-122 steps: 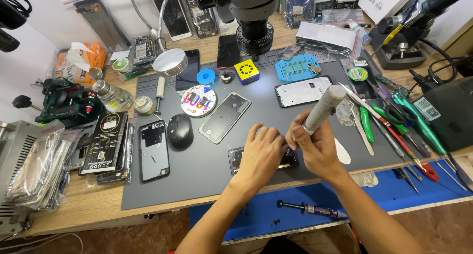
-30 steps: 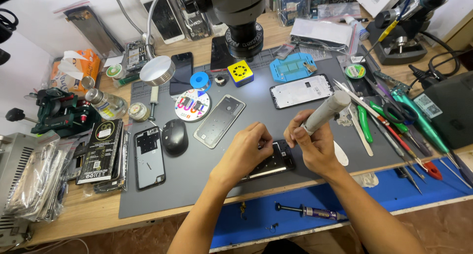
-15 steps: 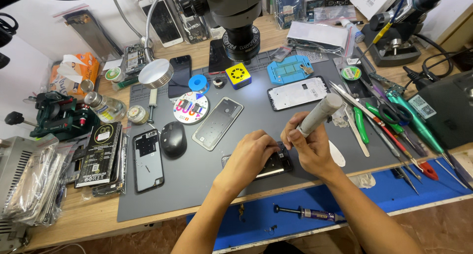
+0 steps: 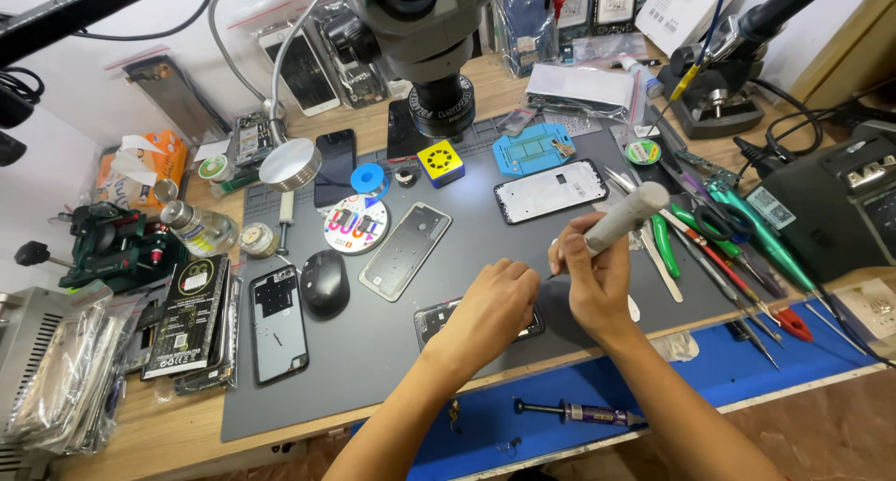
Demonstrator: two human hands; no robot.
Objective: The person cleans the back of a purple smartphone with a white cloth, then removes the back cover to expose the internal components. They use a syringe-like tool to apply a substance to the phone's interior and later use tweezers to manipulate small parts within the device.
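My left hand (image 4: pixel 493 306) presses down on a dark phone (image 4: pixel 437 319) lying flat on the grey work mat (image 4: pixel 373 350). My right hand (image 4: pixel 590 278) grips a thick grey electric screwdriver (image 4: pixel 623 216), held tilted with its tip pointing down at the phone's right end, close beside my left fingers. Most of the phone is hidden under my left hand.
A silver phone back (image 4: pixel 407 250), a black mouse (image 4: pixel 325 282), a phone frame (image 4: pixel 278 323) and a white-backed screen frame (image 4: pixel 551 190) lie on the mat. Tweezers and green-handled tools (image 4: pixel 709 243) crowd the right. A microscope (image 4: pixel 429 33) hangs above. A small syringe-like tool (image 4: pixel 579 412) lies on the blue mat.
Both hands stay on the phone with only small shifts. The screwdriver remains tilted in my right hand; the camera view has moved slightly.
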